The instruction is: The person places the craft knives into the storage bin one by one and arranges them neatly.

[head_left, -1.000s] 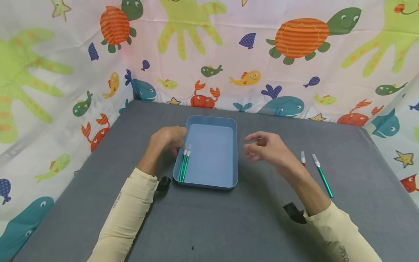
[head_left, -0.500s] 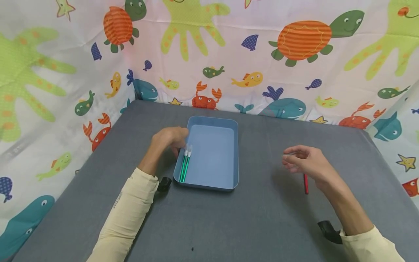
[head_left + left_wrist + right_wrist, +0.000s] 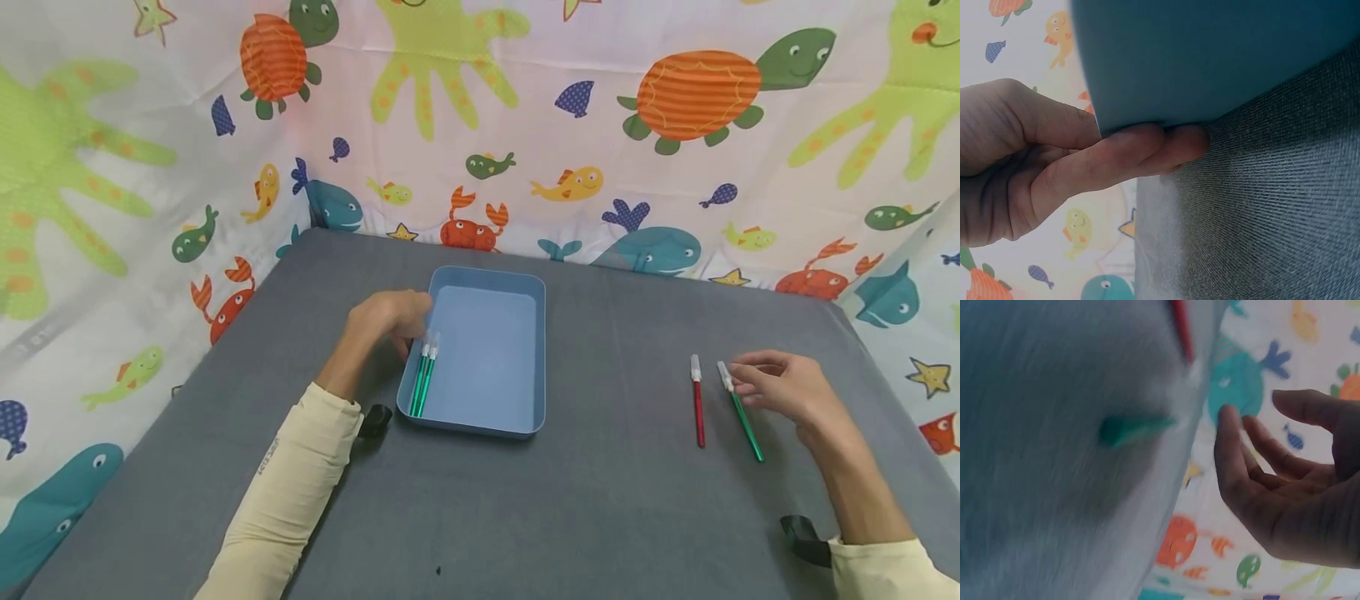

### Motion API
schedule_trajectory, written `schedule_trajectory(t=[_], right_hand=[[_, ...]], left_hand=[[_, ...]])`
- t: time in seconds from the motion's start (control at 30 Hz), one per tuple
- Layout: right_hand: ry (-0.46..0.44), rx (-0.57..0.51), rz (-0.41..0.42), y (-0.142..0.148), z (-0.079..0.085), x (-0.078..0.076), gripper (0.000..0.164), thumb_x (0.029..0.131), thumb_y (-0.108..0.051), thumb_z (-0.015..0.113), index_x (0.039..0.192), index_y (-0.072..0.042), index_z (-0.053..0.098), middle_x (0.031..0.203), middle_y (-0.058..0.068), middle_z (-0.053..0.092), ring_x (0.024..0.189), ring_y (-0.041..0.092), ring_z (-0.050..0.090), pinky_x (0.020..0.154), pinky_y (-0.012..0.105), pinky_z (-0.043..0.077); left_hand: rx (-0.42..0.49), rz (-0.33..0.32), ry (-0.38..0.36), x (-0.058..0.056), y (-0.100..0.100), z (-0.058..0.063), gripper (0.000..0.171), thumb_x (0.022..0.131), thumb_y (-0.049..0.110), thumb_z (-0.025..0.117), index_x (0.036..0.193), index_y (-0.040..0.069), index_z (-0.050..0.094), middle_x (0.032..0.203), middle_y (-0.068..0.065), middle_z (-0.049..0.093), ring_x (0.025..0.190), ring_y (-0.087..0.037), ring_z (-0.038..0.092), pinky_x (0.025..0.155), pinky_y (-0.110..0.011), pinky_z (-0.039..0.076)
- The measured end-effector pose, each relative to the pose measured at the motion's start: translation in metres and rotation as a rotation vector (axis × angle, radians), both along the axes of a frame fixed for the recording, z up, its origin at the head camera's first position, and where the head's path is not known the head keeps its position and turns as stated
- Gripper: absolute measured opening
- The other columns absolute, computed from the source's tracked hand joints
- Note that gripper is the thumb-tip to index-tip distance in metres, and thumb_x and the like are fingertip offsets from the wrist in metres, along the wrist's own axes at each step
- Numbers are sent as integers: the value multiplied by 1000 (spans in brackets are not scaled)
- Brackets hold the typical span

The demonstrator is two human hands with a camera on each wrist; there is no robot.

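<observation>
My left hand point(image 3: 392, 318) pinches the left wall of a light blue tray point(image 3: 491, 432), thumb on one side and fingers along the outside in the left wrist view. Inside the tray, two green markers point(image 3: 423, 379) with pale caps lie side by side along its left wall. My right hand point(image 3: 787, 390) hovers over the right of the table, fingers loosely bent and thumb apart, holding nothing. Its fingertips overlap the capped end of another green marker point(image 3: 747, 427). To the left of that lies a red marker point(image 3: 699, 412) with a white cap.
Grey cloth covers the table point(image 3: 570, 517). A white curtain point(image 3: 525, 83) printed with sea animals hangs behind and along both sides. A small dark speck point(image 3: 438, 571) lies near the front.
My right hand has moved right from beside the tray, past the red marker, to the loose green marker. My left hand has stayed at the tray wall.
</observation>
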State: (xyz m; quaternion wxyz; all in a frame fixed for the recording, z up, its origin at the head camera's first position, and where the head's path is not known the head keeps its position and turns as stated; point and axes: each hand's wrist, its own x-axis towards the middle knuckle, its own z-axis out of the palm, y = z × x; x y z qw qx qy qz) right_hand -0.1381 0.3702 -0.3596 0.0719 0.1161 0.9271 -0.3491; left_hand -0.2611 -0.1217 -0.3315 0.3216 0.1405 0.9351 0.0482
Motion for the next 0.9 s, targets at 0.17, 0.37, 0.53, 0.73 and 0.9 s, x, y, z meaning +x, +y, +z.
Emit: schedule_trajectory(t=[0.17, 0.37, 0.53, 0.73, 0.9], right_hand=[[-32, 200, 11, 15, -5, 2, 44, 103, -23, 62, 122, 17, 60, 105, 36, 69, 80, 27, 69, 64, 33, 48], [-134, 252, 34, 14, -11, 2, 38, 98, -19, 68, 114, 15, 66, 91, 25, 70, 77, 25, 61, 61, 32, 46], [-180, 291, 12, 8, -12, -2, 36, 96, -18, 71, 109, 14, 69, 84, 19, 69, 75, 23, 60, 61, 33, 46], [-206, 319, -1, 2, -13, -3, 32, 95, -13, 72, 108, 16, 69, 83, 20, 70, 69, 19, 65, 60, 35, 50], [-178, 345, -12, -2, -14, -2, 26, 95, -12, 72, 100, 13, 72, 78, 17, 68, 68, 21, 62, 58, 35, 46]], left_hand=[[-10, 1, 12, -1, 1, 0, 47, 95, 7, 75, 137, -1, 55, 121, -14, 69, 99, -20, 64, 91, -36, 53], [-21, -16, 14, -1, 0, 0, 50, 93, 6, 76, 139, -1, 55, 123, -14, 68, 101, -21, 62, 91, -37, 53], [-24, -26, 10, -2, -1, -1, 51, 92, 6, 78, 137, -1, 56, 120, -13, 68, 99, -21, 61, 90, -37, 53], [-28, -38, 28, -1, 0, -2, 52, 91, 6, 80, 137, -1, 56, 121, -14, 68, 99, -21, 61, 90, -37, 53], [-18, -23, 20, -1, -1, -2, 50, 93, 7, 78, 137, -1, 55, 119, -14, 68, 98, -21, 62, 89, -36, 53]])
